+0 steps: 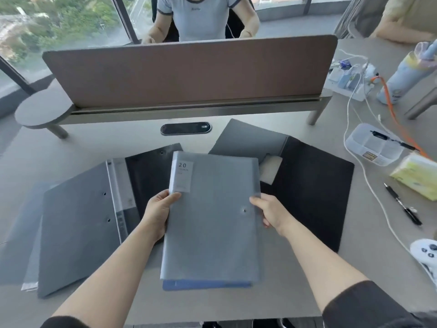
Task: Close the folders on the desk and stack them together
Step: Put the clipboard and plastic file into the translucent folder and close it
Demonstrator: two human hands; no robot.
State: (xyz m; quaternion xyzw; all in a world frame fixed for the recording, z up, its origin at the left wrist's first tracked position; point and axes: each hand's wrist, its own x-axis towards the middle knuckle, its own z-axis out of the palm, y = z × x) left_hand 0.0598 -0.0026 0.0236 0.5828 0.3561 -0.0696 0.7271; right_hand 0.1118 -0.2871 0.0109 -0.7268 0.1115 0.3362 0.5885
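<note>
On the grey table [99, 147], both hands [158, 214] [272, 213] grip a closed grey folder [212, 221] above two open folders [80, 233] [307, 185] (slippery covers), so stacking carelessly could let it slide off.

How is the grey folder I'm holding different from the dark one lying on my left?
The grey folder is closed; the dark folder lies open. The grey folder is gripped by the left hand and right hand; the dark folder rests untouched on the desk. The grey folder is paler, translucent. Both have snap fasteners.
</note>
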